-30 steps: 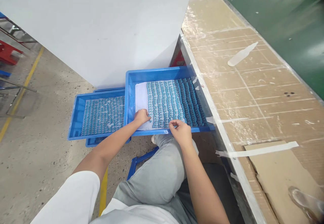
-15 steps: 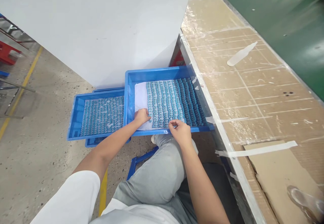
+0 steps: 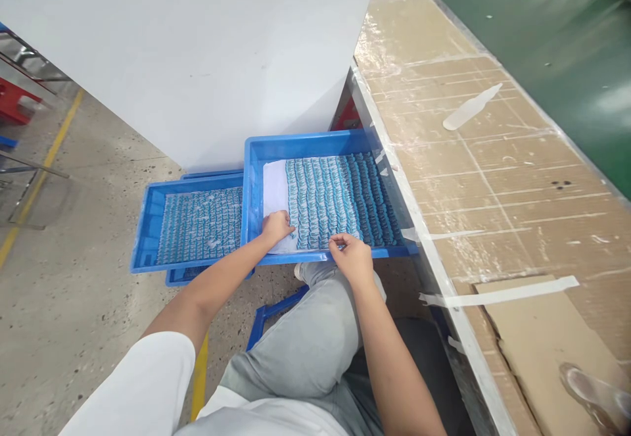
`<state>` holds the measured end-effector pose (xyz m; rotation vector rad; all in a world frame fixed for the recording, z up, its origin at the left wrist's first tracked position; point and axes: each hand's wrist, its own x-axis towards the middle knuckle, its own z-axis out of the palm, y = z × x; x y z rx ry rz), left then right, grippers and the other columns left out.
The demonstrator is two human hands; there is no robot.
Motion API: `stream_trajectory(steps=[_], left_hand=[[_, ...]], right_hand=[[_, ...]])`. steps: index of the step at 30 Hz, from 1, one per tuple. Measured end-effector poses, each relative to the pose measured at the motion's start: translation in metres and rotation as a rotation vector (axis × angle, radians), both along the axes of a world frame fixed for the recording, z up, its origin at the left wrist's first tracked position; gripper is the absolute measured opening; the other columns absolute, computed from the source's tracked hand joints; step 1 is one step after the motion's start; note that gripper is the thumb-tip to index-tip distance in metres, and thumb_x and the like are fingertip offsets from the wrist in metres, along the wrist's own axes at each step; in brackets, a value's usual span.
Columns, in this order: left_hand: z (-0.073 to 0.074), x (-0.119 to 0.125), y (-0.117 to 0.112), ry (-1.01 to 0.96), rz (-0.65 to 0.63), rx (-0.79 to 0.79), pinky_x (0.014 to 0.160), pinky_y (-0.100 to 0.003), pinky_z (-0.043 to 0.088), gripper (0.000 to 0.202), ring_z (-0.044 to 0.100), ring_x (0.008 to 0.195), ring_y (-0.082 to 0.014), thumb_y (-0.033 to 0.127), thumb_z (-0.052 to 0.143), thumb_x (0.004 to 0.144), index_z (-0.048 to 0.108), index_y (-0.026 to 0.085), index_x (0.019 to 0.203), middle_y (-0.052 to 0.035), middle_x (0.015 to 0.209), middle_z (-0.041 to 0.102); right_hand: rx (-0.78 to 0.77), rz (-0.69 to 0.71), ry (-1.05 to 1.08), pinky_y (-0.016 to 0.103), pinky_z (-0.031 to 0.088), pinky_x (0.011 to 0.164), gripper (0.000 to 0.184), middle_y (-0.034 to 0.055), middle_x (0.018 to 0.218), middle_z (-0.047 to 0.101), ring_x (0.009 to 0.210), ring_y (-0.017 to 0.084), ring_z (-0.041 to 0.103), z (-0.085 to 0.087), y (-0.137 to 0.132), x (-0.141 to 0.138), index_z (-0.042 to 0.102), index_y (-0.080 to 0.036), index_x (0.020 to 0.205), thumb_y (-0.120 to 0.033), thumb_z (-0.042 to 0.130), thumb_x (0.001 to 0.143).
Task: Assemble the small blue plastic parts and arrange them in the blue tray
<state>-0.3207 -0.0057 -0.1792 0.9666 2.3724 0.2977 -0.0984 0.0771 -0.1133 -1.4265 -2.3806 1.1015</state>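
In front of me a blue plastic tray holds rows of small blue-and-white pieces on a white sheet. My left hand is at the left end of the rows, over the sheet, with its thumb and fingers pinched together by the lowest pieces. Over the tray's near rim, my right hand has its thumb and forefinger closed together. What either hand pinches, if anything, is too small to make out. The pieces' exact kind cannot be told.
Left of the tray, a second blue tray of similar rows sits on another. A white panel rises behind them. On the right runs a cardboard-covered table with tape strips. A blue stool leg shows below.
The view has shifted very slightly. Both hands stay in nearly the same places and keep their pinched shape.
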Motion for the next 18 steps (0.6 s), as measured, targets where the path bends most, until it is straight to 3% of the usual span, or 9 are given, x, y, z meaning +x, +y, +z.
stream_trajectory(steps=[11, 15, 18], left_hand=[[0.0, 0.001, 0.001, -0.016, 0.031, -0.014, 0.073, -0.026, 0.048, 0.042, 0.067, 0.083, -0.0184, 0.039, 0.077, 0.064, 0.06, 0.021, 0.099, -0.0015, 0.084, 0.073], [0.003, -0.006, 0.0, 0.013, 0.083, -0.04, 0.074, -0.028, 0.048, 0.044, 0.067, 0.092, -0.0222, 0.05, 0.065, 0.075, 0.059, 0.019, 0.105, -0.0092, 0.096, 0.072], [0.007, -0.013, -0.006, 0.031, 0.09, -0.071, 0.078, -0.029, 0.048, 0.032, 0.066, 0.098, -0.024, 0.041, 0.054, 0.084, 0.062, 0.017, 0.101, -0.0135, 0.103, 0.071]], right_hand=[[-0.004, -0.005, 0.006, 0.026, 0.041, 0.061, 0.021, -0.0004, 0.077, 0.073, 0.053, 0.013, 0.058, 0.0, 0.0, 0.001, 0.071, -0.023, 0.087, -0.034, 0.055, 0.078], [0.001, -0.003, 0.013, 0.027, 0.042, 0.061, 0.02, 0.0002, 0.079, 0.074, 0.053, 0.014, 0.058, 0.0, 0.0, 0.001, 0.071, -0.023, 0.086, -0.033, 0.055, 0.078], [0.003, -0.003, 0.014, 0.027, 0.042, 0.062, 0.021, 0.0006, 0.079, 0.074, 0.054, 0.014, 0.059, 0.001, 0.0, 0.001, 0.071, -0.023, 0.086, -0.034, 0.055, 0.078]])
